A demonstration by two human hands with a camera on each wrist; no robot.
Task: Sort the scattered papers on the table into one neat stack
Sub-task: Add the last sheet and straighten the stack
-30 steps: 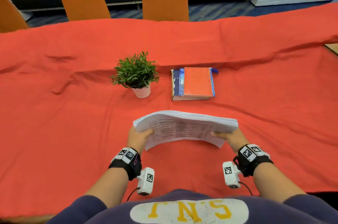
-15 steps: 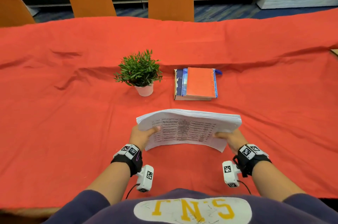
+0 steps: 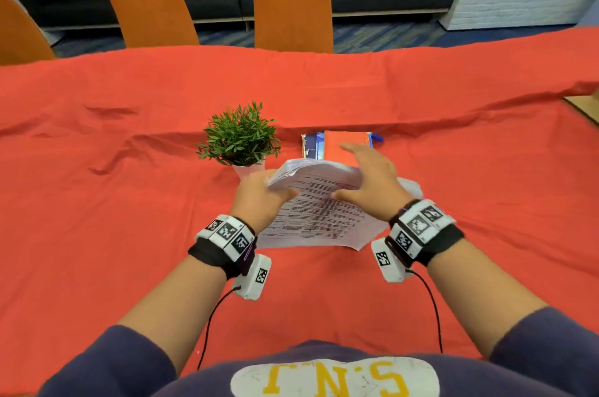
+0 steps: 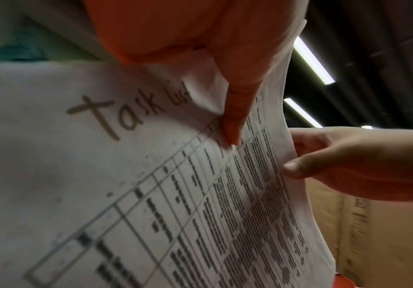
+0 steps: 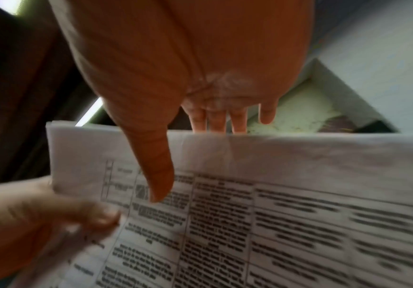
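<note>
Left hand point(image 3: 257, 198) grips the left edge of the papers point(image 3: 319, 215), thumb on the printed top sheet; right hand point(image 3: 369, 181) holds the far edge, thumb in front, fingers behind. The papers are held tilted above the red tablecloth point(image 3: 97, 202), near the person. White pot point(image 3: 246, 169) contains a green plant point(image 3: 238, 137); books point(image 3: 337, 145) lie beside it. Against half a second ago, the right hand has shifted from the right edge to the top and the bundle is tipped more upright

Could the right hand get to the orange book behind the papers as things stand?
Probably yes for reach: the right hand already stretches toward the orange book, nothing lying between. But its thumb pinches the paper stack, shared with the left hand, so it isn't free.
</note>
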